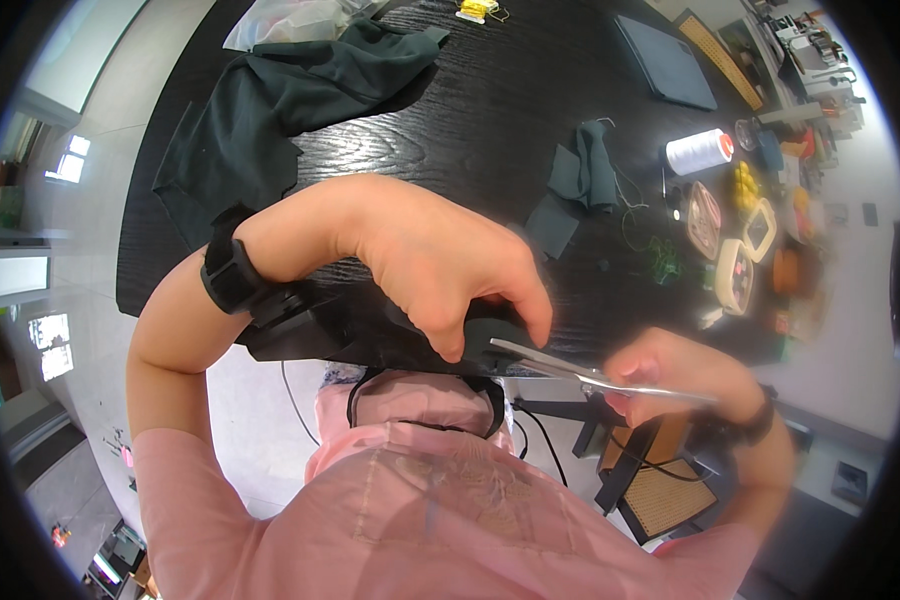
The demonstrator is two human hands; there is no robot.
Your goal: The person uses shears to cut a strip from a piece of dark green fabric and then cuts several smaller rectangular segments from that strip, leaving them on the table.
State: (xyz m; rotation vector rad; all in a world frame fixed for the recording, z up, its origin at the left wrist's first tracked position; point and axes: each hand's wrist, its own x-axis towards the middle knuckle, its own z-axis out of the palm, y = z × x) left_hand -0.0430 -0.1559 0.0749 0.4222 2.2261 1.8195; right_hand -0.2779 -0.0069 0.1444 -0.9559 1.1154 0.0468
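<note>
Left hand (pixel 440 270) is pinching a dark fabric piece (pixel 490 335) at the black table's (pixel 490 120) near edge. Right hand (pixel 670 375) is gripping scissors (pixel 570 372), blades parted against it. A white thread spool (pixel 698 151) is lying far right; the fabric's lower part is hidden.

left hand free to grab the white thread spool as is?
Probably not. The left hand is pinching a dark fabric piece at the near table edge while the right hand works scissors into it. The spool lies far across the table, path otherwise open.
</note>
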